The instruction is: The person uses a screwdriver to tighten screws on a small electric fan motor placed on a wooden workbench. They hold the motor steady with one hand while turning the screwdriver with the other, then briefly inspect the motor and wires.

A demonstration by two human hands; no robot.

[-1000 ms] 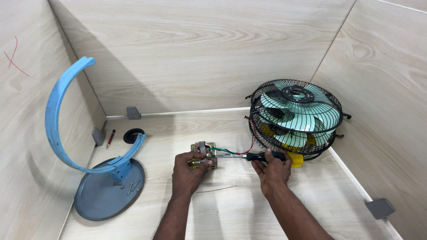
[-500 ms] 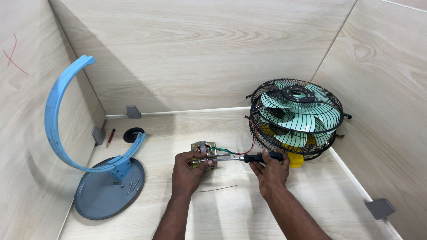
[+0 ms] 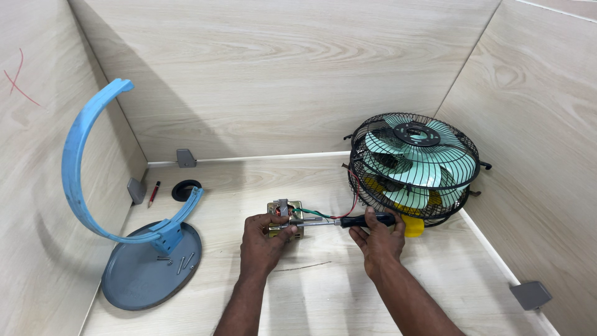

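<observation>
Left hand (image 3: 266,239) fingers clamped on small brass-coloured metal motor (image 3: 285,218), right hand (image 3: 377,239) fingers clamped on black-handled screwdriver (image 3: 348,221) at frame centre, probably risking slip onto green and red wires (image 3: 323,214).

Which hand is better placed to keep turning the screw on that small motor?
Right: the right hand already grips the black-handled screwdriver, its tip at the small brass-coloured motor, which the left hand steadies.

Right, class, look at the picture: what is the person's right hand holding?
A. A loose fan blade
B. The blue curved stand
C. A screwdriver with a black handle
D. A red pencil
C: the right hand grips a black-handled screwdriver whose shaft points at the small motor steadied by the left hand; the red pencil and blue stand lie untouched to the left.
</observation>
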